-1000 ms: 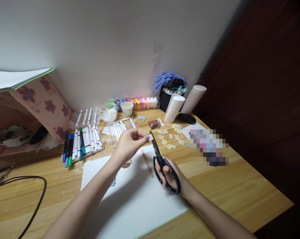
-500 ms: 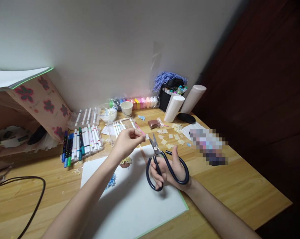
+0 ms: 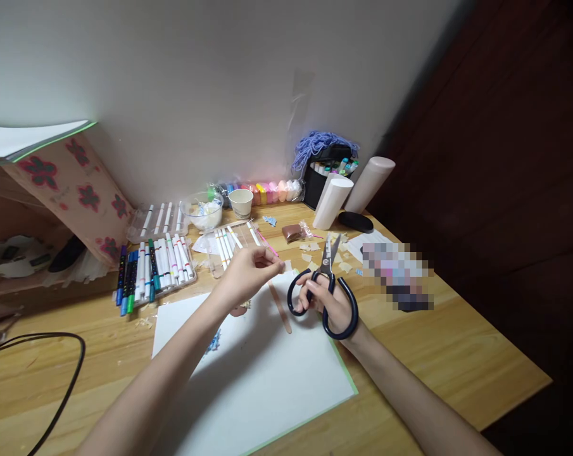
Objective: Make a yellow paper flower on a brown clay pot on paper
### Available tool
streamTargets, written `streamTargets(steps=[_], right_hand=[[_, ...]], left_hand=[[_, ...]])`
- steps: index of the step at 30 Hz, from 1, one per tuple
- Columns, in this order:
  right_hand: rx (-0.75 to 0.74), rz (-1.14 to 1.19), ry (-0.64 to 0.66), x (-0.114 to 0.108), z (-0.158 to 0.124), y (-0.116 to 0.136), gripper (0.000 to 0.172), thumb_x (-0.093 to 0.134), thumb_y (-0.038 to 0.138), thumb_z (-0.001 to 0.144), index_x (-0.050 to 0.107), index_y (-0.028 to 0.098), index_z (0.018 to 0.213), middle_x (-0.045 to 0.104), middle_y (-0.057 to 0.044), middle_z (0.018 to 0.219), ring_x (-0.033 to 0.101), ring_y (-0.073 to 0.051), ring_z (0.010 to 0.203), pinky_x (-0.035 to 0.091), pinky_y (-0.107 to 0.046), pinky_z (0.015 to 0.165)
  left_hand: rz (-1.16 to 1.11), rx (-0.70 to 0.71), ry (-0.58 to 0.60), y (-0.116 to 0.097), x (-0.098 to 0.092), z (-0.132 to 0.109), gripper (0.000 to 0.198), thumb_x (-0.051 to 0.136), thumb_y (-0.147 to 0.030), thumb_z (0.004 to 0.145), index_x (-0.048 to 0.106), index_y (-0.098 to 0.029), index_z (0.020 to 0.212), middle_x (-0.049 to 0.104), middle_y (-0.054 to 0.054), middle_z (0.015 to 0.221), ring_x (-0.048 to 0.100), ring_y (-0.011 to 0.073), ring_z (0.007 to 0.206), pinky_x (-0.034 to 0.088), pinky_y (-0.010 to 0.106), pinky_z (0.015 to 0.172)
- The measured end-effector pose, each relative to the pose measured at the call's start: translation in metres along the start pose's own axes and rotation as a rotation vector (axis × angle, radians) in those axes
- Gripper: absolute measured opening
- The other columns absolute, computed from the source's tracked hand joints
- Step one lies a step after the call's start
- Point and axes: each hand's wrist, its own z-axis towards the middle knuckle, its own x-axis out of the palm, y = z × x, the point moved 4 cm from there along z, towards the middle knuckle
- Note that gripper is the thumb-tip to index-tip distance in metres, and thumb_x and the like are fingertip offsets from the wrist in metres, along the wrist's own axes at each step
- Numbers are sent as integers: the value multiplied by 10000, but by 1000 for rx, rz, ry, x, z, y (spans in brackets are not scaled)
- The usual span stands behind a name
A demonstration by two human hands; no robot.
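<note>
My left hand (image 3: 249, 273) is closed in a pinch above the white sheet (image 3: 286, 386). A small pale scrap (image 3: 287, 266) shows at its fingertips. My right hand (image 3: 331, 299) is closed round the dark handles of a pair of scissors (image 3: 328, 263). The blades point up and stand slightly apart, to the right of the pale scrap and not touching it. Below the hands, a flat wooden stick (image 3: 281, 309) lies on the sheet. A pile of blue bits (image 3: 214, 342) is partly hidden by my left forearm. A brownish lump (image 3: 239, 311) shows just under my left hand.
Cream scraps (image 3: 346, 267) are scattered beyond the scissors. Markers (image 3: 165, 263) lie at the left near a black cable (image 3: 77, 373). Along the wall stand a clear bowl (image 3: 205, 214), a paper cup (image 3: 241, 204), a black marker holder (image 3: 314, 187) and white cylinders (image 3: 332, 202).
The scissors have moved up and right, away from the pinched scrap, and their blades have turned more upright. The left hand has shifted slightly right. More of the wooden stick shows.
</note>
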Motion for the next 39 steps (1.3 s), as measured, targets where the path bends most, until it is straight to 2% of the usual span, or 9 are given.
streamTargets(steps=[4,7,10,18,23,25,29,31,39], right_hand=[[54,-469,-33,-16,-3,5,459,354,611,812,530,190,766,518,20,521,491,-134,455,362,-257,477],[12,-1092,-195,-28,-8,16,299,520,489,777,504,207,680,607,-21,628,551,-172,561,296,-254,494],[60,-1466,-249,-31,-10,18,256,561,439,763,502,207,671,655,-68,669,612,-236,629,264,-268,497],[42,-1678,-262,-27,-15,12,261,540,431,824,556,172,842,689,-121,810,652,-269,698,322,-295,521],[-219,-1707,-333,-21,-19,18,179,560,356,835,580,178,834,661,-104,831,604,-269,815,373,-309,570],[-403,-1644,-241,-9,-15,20,94,554,251,845,591,183,900,648,-89,891,571,-251,891,400,-308,629],[-677,-1615,209,26,-3,15,237,507,122,863,578,227,1063,601,-60,967,526,-199,907,396,-285,673],[-753,-1678,361,38,3,11,182,514,135,869,596,207,1015,583,-57,948,510,-195,884,386,-289,681],[-931,-1798,576,41,5,0,151,493,112,873,551,168,746,552,-26,750,469,-164,707,307,-296,622]], left_hand=[[5,8,-11,-6,-6,-3,188,616,-315,723,608,-127,716,667,62,757,610,153,730,452,258,682],[3,28,-69,-13,-24,-7,170,622,-305,719,605,-136,711,674,59,781,612,146,745,455,253,699],[49,54,-129,-19,-44,-11,151,620,-291,717,610,-141,705,670,47,761,599,131,712,447,242,680],[231,-16,-134,-17,-73,-21,166,625,-303,711,607,-141,681,643,28,690,570,124,652,395,226,598],[322,7,-39,-12,-76,-23,173,616,-321,704,646,-153,676,671,35,687,585,144,646,403,233,587],[386,6,9,-8,-75,-23,184,612,-332,703,666,-159,669,680,32,680,586,147,635,396,227,566],[488,1,147,2,-70,-21,166,622,-326,677,698,-179,673,683,12,656,574,140,602,351,211,512],[521,2,204,6,-67,-21,159,614,-316,676,707,-187,680,684,8,658,570,136,593,343,209,509],[614,45,346,22,-56,-19,76,659,-262,616,717,-215,629,676,10,628,563,143,591,346,216,545]])
